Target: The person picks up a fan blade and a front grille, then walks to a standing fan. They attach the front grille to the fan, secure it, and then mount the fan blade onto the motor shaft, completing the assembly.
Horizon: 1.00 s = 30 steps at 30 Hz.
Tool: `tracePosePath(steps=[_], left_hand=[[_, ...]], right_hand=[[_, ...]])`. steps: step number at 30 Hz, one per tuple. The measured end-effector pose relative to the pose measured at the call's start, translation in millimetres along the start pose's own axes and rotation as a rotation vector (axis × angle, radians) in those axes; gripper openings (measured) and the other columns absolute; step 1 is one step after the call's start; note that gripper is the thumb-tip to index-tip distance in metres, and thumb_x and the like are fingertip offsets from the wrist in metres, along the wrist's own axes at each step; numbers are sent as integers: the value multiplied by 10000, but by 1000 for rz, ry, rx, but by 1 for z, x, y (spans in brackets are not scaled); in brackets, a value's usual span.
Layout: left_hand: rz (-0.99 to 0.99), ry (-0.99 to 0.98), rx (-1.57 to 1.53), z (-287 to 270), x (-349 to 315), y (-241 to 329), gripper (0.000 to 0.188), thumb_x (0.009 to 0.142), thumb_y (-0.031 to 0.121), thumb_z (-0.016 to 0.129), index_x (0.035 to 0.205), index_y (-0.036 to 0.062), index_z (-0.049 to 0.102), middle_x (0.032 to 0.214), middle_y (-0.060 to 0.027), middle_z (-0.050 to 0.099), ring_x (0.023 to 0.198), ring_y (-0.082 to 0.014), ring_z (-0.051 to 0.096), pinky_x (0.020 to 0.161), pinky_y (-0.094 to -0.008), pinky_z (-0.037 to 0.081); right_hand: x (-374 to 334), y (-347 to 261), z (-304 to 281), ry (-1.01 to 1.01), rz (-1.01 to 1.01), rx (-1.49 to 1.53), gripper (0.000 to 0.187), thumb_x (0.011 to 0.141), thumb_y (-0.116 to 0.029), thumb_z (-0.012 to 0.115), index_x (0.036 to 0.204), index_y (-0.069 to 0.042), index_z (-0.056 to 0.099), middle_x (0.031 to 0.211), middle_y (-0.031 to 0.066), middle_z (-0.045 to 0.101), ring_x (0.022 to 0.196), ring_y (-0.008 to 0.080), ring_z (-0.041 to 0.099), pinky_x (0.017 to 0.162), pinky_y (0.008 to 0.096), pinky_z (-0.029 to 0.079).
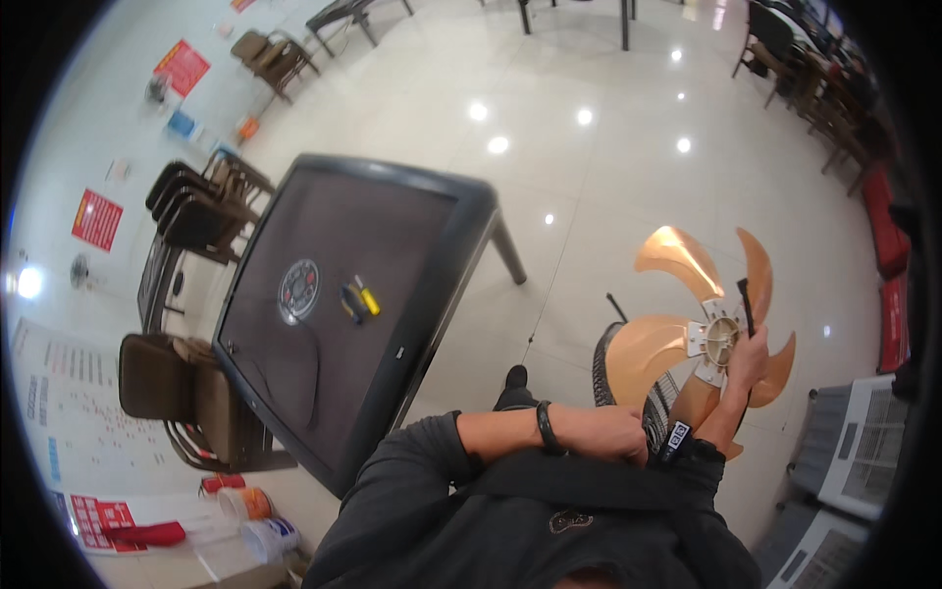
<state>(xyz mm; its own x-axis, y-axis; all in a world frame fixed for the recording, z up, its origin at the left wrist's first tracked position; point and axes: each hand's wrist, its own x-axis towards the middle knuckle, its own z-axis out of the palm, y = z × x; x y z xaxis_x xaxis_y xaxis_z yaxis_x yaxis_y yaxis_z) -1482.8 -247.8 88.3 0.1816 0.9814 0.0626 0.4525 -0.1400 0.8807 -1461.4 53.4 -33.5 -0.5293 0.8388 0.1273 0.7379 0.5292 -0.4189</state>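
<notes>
A translucent orange fan blade (677,344) with several vanes is held up at my right side. My right hand (746,361) grips it at the white hub (719,340), and a thin black tool (746,306) sticks up from that hand. My left hand (620,435), with a black wristband on the wrist, reaches across my body and rests closed on the black wire fan grille (659,401) just below the blade; what its fingers grip is hidden.
A dark square table (432,285) stands to my left, carrying a round black part (298,290), a yellow-handled tool (361,299) and a cable. Brown chairs (196,206) line the left wall. Grey-white appliance units (863,442) stand at the right. Cans and a red item lie on the floor lower left.
</notes>
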Motion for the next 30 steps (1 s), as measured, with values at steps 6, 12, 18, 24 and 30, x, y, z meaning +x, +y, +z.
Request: tracePosePath(steps=[6,12,18,24,30], left_hand=[[-460,1162,-317,-40,-126,-48,271,822,39,654,1092,69,637,1012,-28,655,915,-128,601,810,-287,498],[-1836,1655,443,-34,-394,-137,662,642,354,771,1153,-9,559,1238,-230,496,1194,-361,460,967,-462,409],[-2131,1363,373,-18,-420,-164,1015,540,422,876,1352,86,368,1168,-170,598,1059,-400,591,897,-490,490],[-2370,1237,28,-30,-433,-158,905,679,406,760,1339,-6,298,1292,-295,406,1169,-446,481,945,-512,457],[-2133,1168,263,12,-470,-191,706,708,288,753,1237,-29,410,1233,-331,436,1021,-471,562,845,-490,550]], right_hand=[[-9,-13,-2,-42,103,-189,268,915,-299,504,1057,-81,568,976,192,665,929,413,614,772,504,448],[-14,-20,1,-33,124,-193,345,922,-327,477,1086,-38,569,979,213,656,924,434,604,788,502,441],[-18,-51,-19,38,376,-268,282,887,-280,477,1031,-58,575,916,262,648,904,466,610,779,536,463],[-27,-74,-31,163,184,-96,189,813,-163,639,942,-49,560,752,194,662,750,400,642,719,518,453],[-30,-69,-25,225,203,-113,231,789,-145,658,943,-27,533,759,210,655,771,407,638,719,500,461]])
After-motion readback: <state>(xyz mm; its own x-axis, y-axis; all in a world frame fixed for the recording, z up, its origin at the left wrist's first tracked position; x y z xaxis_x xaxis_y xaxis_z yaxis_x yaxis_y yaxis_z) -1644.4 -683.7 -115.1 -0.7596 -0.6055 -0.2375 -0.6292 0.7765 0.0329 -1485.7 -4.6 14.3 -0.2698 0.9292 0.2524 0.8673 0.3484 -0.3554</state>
